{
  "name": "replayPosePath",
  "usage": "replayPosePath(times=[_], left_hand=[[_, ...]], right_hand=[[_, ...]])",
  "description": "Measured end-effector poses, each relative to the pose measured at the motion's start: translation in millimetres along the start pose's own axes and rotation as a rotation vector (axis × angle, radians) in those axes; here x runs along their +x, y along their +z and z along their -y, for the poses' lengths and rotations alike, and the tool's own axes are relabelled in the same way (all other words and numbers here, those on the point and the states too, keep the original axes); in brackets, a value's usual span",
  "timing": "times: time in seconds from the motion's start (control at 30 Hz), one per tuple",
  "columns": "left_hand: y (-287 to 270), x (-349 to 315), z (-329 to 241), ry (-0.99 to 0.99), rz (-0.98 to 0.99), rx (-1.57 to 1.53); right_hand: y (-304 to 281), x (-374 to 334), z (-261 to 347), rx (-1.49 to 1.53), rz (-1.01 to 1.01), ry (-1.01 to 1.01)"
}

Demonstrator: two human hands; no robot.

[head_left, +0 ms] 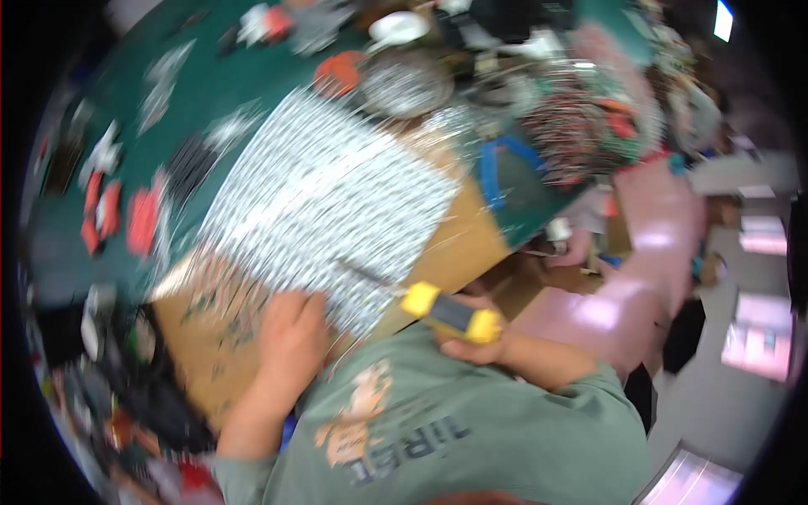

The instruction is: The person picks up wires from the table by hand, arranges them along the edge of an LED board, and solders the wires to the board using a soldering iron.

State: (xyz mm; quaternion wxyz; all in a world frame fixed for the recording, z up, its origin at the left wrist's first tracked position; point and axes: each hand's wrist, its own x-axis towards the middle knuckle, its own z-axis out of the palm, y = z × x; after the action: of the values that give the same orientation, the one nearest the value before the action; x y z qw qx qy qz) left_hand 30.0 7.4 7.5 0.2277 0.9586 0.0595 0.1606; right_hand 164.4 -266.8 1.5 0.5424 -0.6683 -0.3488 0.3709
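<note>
Motion blur smears much of the view. A pale, rectangular panel covered in small repeating marks lies at a slant on a brown cardboard sheet. My right hand is closed around the yellow-and-dark-grey handle of a screwdriver. Its thin metal shaft points left, over the panel's near part. Close to the panel's near edge is my left hand, fingers bent and pressed together; what they hold, if anything, is hidden. Thin reddish wires or strands spread over the cardboard beside it.
The table has a dark green top. Red-orange pieces and clear plastic bags lie at the left. Toward the back are a round metal dish, a blue frame-shaped piece and a heap of wire bundles. Pinkish floor shows at right.
</note>
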Motion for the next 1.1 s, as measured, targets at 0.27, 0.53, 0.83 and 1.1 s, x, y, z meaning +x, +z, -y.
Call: replayPosePath(times=[0.27, 0.53, 0.83, 1.1], left_hand=[[-21, -3, -4, -0.072, 0.059, -0.075], [-43, 7, 3, -0.298, 0.047, -0.264], [-39, 2, 27, -0.365, -0.150, -0.418], [-37, 2, 23, -0.414, -0.115, -0.433]], right_hand=[[17, 26, -9, 0.431, -0.087, -0.055], [16, 36, -13, 0.541, -0.083, 0.008], [16, 42, -5, 0.541, -0.119, -0.016], [20, 42, -9, 0.506, -0.112, -0.017]])
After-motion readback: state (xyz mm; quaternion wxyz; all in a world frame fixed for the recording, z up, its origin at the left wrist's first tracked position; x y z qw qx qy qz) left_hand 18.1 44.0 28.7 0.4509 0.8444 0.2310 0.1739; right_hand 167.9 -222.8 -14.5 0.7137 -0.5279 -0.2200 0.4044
